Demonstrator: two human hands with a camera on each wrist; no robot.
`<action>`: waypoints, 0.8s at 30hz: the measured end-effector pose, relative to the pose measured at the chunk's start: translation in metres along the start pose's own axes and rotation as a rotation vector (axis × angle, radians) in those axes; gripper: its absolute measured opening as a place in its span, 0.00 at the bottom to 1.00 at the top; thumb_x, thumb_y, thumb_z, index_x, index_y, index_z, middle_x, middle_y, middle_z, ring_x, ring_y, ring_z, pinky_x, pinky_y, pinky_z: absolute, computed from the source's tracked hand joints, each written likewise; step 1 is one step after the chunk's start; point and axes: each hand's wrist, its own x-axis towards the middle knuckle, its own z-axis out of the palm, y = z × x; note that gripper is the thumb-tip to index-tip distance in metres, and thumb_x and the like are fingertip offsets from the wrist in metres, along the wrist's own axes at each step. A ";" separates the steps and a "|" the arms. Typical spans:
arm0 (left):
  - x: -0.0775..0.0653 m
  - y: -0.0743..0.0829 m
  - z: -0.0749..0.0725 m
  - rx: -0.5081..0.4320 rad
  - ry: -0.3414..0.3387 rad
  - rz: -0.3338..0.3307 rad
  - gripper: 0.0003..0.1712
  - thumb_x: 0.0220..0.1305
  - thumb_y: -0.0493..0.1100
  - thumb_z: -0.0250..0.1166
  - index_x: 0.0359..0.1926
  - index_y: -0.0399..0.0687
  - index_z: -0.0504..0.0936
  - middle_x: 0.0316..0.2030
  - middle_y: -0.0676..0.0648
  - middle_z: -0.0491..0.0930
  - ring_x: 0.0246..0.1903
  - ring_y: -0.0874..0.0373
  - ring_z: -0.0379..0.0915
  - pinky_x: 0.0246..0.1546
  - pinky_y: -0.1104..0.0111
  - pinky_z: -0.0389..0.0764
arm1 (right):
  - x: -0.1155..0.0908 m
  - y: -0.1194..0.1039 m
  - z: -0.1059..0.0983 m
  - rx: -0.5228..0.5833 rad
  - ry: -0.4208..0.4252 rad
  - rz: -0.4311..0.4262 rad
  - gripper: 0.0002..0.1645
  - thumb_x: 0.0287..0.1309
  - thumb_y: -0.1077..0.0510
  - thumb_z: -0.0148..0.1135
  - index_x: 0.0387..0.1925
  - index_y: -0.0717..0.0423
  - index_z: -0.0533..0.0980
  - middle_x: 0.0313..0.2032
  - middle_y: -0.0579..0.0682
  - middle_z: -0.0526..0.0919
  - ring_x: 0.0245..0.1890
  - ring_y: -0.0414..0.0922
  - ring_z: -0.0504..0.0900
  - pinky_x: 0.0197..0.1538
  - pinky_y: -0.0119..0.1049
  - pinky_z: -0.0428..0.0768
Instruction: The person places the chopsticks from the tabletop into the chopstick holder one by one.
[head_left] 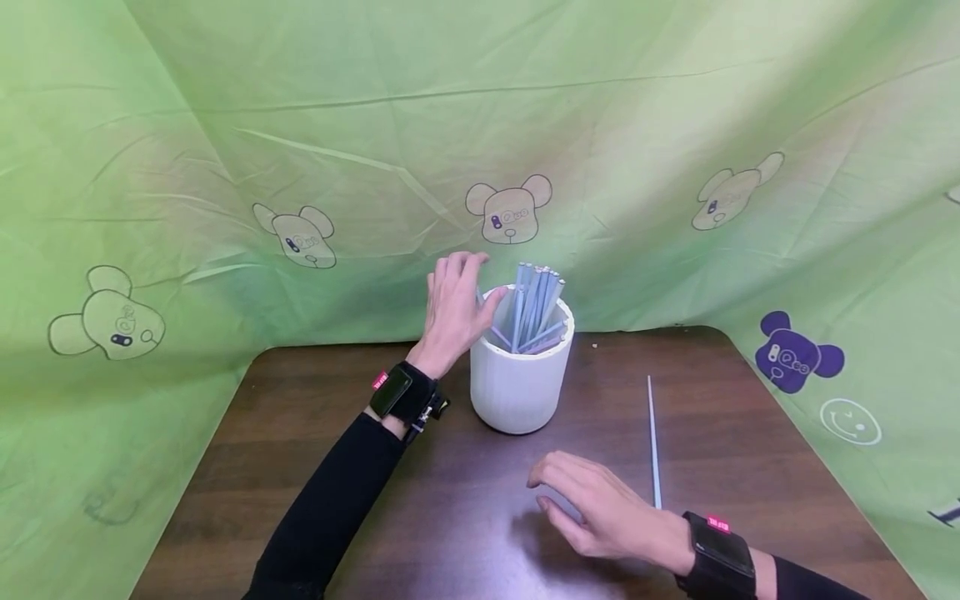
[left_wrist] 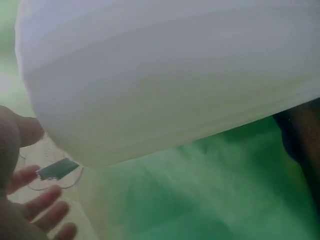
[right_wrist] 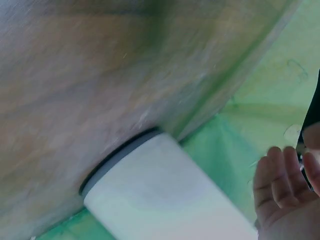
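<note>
A white cylindrical container (head_left: 517,392) stands on the table, holding several pale blue and lilac sticks (head_left: 534,300) that look like paper straws. My left hand (head_left: 453,304) is at the container's left rim, its thumb by the edge and its fingers spread behind. In the left wrist view, the end of one blue-grey stick (left_wrist: 59,169) pokes past the rim between thumb and fingers, with no clear grip on it. My right hand (head_left: 600,508) hovers over the table in front of the container, fingers loosely bent, holding nothing. A single pale blue stick (head_left: 653,442) lies just beyond it.
The brown wooden table (head_left: 300,467) ends at a green cloth (head_left: 390,142) printed with bear heads, which hangs behind and at both sides. A tiny pale speck (head_left: 595,345) lies near the back edge, right of the container.
</note>
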 end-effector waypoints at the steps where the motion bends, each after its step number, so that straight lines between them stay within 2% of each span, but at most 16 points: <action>1: -0.003 0.001 -0.002 -0.011 0.032 0.035 0.29 0.65 0.51 0.69 0.61 0.43 0.76 0.57 0.40 0.77 0.55 0.45 0.68 0.51 0.57 0.68 | -0.002 0.003 -0.002 -0.006 -0.002 0.006 0.19 0.51 0.66 0.66 0.46 0.52 0.77 0.42 0.39 0.79 0.42 0.34 0.79 0.49 0.25 0.79; 6: -0.027 0.014 -0.012 -0.063 0.181 0.263 0.19 0.63 0.45 0.68 0.52 0.39 0.80 0.50 0.39 0.82 0.50 0.46 0.72 0.50 0.55 0.72 | -0.019 0.020 -0.012 -0.054 -0.040 0.104 0.18 0.48 0.66 0.69 0.40 0.47 0.77 0.38 0.37 0.78 0.39 0.32 0.78 0.47 0.22 0.77; 11: -0.057 0.032 -0.018 -0.031 0.239 0.467 0.13 0.60 0.43 0.69 0.43 0.41 0.81 0.42 0.42 0.84 0.41 0.51 0.77 0.44 0.63 0.77 | -0.043 0.034 -0.027 -0.178 -0.157 0.191 0.17 0.46 0.63 0.75 0.37 0.45 0.77 0.35 0.36 0.77 0.35 0.31 0.77 0.41 0.22 0.78; 14: -0.073 0.042 -0.018 -0.019 0.229 0.558 0.12 0.58 0.44 0.71 0.41 0.43 0.83 0.40 0.45 0.85 0.39 0.54 0.79 0.42 0.67 0.79 | -0.056 0.039 -0.039 -0.255 -0.258 0.217 0.17 0.44 0.61 0.75 0.34 0.45 0.77 0.32 0.35 0.74 0.30 0.30 0.72 0.33 0.22 0.77; 16: -0.084 0.048 -0.017 -0.009 0.202 0.620 0.11 0.59 0.44 0.71 0.40 0.44 0.84 0.38 0.48 0.85 0.38 0.57 0.79 0.42 0.70 0.79 | -0.064 0.041 -0.047 -0.288 -0.348 0.239 0.19 0.40 0.65 0.75 0.34 0.46 0.77 0.31 0.36 0.72 0.28 0.30 0.70 0.29 0.24 0.76; 18: -0.096 0.053 -0.016 0.026 0.175 0.674 0.08 0.61 0.45 0.69 0.37 0.47 0.83 0.34 0.51 0.84 0.34 0.59 0.77 0.38 0.72 0.77 | -0.071 0.040 -0.053 -0.351 -0.463 0.255 0.21 0.37 0.67 0.75 0.37 0.49 0.79 0.34 0.41 0.79 0.30 0.35 0.77 0.32 0.30 0.81; 21: -0.114 0.060 -0.014 0.083 0.132 0.754 0.06 0.64 0.47 0.65 0.32 0.52 0.81 0.28 0.56 0.80 0.29 0.63 0.72 0.32 0.74 0.71 | -0.080 0.037 -0.057 -0.472 -0.598 0.239 0.29 0.34 0.71 0.76 0.43 0.51 0.82 0.42 0.53 0.85 0.38 0.48 0.86 0.38 0.41 0.86; 23: -0.125 0.065 -0.013 0.108 0.101 0.791 0.08 0.66 0.48 0.63 0.29 0.54 0.80 0.26 0.58 0.78 0.26 0.63 0.69 0.29 0.74 0.67 | -0.086 0.037 -0.056 -0.575 -0.626 0.183 0.30 0.32 0.71 0.76 0.43 0.52 0.83 0.45 0.58 0.86 0.41 0.53 0.86 0.40 0.45 0.86; 24: -0.130 0.068 -0.013 0.103 0.078 0.808 0.07 0.66 0.48 0.62 0.30 0.55 0.80 0.26 0.59 0.77 0.26 0.64 0.69 0.29 0.75 0.67 | -0.090 0.037 -0.055 -0.612 -0.616 0.152 0.29 0.30 0.71 0.76 0.41 0.52 0.83 0.43 0.56 0.85 0.39 0.51 0.85 0.37 0.43 0.85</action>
